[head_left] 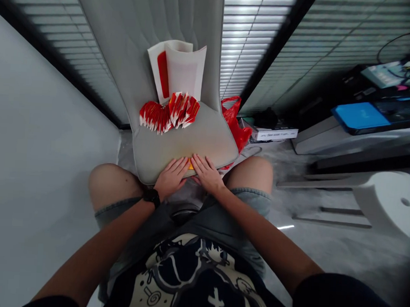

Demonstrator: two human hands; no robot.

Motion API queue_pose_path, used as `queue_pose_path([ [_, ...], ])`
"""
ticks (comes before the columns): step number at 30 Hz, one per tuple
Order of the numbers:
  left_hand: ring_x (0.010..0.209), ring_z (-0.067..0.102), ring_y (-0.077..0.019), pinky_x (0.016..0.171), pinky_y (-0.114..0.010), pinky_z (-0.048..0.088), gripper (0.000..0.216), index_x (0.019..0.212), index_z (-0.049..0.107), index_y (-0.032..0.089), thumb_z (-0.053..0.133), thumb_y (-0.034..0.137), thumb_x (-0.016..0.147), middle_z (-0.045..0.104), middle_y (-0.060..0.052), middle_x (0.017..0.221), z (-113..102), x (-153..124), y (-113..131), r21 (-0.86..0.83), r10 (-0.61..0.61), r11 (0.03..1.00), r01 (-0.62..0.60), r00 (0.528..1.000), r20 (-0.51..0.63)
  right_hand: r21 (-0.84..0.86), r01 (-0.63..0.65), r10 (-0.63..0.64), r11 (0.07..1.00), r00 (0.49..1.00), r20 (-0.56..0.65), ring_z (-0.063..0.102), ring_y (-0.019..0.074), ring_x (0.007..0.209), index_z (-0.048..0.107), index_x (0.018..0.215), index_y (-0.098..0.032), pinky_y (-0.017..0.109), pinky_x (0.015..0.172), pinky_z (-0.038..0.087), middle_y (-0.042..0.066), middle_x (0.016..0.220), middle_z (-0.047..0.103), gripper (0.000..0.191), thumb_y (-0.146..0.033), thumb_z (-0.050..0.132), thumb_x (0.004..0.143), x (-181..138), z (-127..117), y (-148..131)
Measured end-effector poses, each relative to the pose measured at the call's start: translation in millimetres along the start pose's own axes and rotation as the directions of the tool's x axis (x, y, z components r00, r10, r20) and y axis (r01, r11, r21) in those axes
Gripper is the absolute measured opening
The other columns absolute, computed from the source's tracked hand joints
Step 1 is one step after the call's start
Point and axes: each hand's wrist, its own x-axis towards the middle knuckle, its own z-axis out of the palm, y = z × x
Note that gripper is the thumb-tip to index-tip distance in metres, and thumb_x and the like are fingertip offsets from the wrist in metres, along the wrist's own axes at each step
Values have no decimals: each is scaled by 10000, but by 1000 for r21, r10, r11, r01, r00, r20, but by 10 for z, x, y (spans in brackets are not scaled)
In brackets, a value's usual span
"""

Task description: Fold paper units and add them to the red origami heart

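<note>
Watching from afar, I see my left hand (171, 177) and right hand (207, 173) lying flat and open on the front edge of the grey chair seat (205, 144), neither clearly gripping the small yellow-orange item (191, 164) between them, with red-and-white sachets (169, 114) at twelve o'clock.
</note>
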Motion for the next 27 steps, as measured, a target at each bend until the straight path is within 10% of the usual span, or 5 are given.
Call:
queue_pose_path([
  [5, 1299, 595, -255, 1181, -494, 375, 406, 1379, 588, 185, 462, 209, 993, 641, -121, 1391, -85, -114, 162, -61, -71, 996, 65, 991, -109, 50, 11, -11, 999, 1000, -11, 533, 274, 1370, 568, 1420, -171, 547, 1211, 343, 135, 1443, 595, 472, -95, 483, 962, -131, -174, -80],
  [10, 901, 705, -237, 927, -421, 508, 242, 1008, 751, 213, 535, 318, 984, 772, -77, 949, -381, -232, 495, -366, -370, 864, 345, 929, 0, 414, -182, 211, 892, 977, -25, 729, 238, 910, 752, 1037, -222, 456, 977, 546, 73, 956, 786, 203, -293, 570, 984, -267, -556, -356],
  [14, 631, 601, -172, 605, -280, 439, 370, 802, 742, 161, 616, 489, 916, 684, -33, 694, -540, -307, 661, -753, -506, 386, 533, 805, 310, 797, -434, 634, 421, 769, 83, 719, 227, 767, 747, 928, -221, 359, 717, 587, 57, 861, 773, 271, -478, 689, 864, -319, -708, -611],
  [19, 672, 561, -141, 610, -248, 400, 452, 959, 752, 126, 707, 557, 827, 699, -48, 811, -825, -277, 749, -846, -473, -33, 533, 737, 483, 902, -416, 548, -116, 731, 408, 680, 184, 712, 771, 919, -204, 298, 650, 542, 44, 852, 771, 358, -537, 701, 809, -264, -817, -841],
  [27, 775, 611, -178, 700, -267, 458, 445, 966, 764, 150, 627, 565, 884, 742, -62, 907, -1400, -89, 549, -762, -411, 142, 632, 738, 535, 889, -454, 533, -65, 737, 416, 548, 110, 618, 742, 805, -163, 244, 624, 441, 1, 693, 679, 286, -448, 725, 802, -89, -1160, -772],
])
